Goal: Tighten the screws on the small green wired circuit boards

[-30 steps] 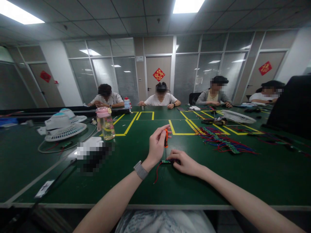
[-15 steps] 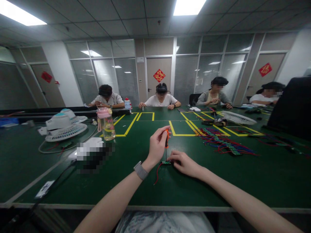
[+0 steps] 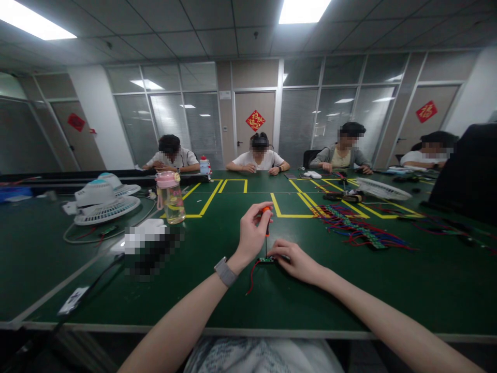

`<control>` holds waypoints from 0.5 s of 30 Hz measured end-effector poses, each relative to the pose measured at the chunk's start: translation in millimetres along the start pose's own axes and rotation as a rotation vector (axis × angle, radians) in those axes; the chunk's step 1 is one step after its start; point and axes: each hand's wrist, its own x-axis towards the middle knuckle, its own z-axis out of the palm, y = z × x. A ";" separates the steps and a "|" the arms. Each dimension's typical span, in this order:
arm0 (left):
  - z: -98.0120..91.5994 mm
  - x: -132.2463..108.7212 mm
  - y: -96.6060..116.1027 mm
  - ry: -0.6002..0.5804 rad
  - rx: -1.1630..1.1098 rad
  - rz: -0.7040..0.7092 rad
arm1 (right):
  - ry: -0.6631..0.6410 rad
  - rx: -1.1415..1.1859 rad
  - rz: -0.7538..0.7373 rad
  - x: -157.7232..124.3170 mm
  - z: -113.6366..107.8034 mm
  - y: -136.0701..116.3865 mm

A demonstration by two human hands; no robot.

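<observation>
My left hand (image 3: 254, 227) is closed around the orange and black handle of a screwdriver (image 3: 266, 234), which stands nearly upright. Its shaft reaches down to a small green circuit board (image 3: 265, 260) lying on the table. A red wire (image 3: 251, 280) trails from the board's left end toward me. My right hand (image 3: 292, 260) rests on the table with its fingertips closed on the board's right end; they cover that end, so the exact grip is hidden.
Several green boards with red and blue wires (image 3: 355, 225) lie to the right. A drink bottle (image 3: 171, 199) and white fans (image 3: 106, 204) stand at left. Yellow tape (image 3: 202, 215) marks the green table (image 3: 310, 311). Co-workers sit along the far side.
The screwdriver handle has turned slightly in my left fingers, its tip still at the board. My right hand keeps its place. Across the table, a co-worker's hand has moved inward.
</observation>
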 end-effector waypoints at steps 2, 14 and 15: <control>0.8 -0.6 -0.3 -0.014 -0.029 -0.015 | -0.003 -0.004 0.004 0.1 -0.7 -2.2; 1.5 -4.0 -4.9 -0.002 -0.009 0.003 | -0.027 -0.033 0.028 1.1 -2.5 -6.3; 1.3 -3.8 -5.2 -0.006 -0.009 0.005 | -0.028 -0.036 0.029 1.1 -2.3 -5.9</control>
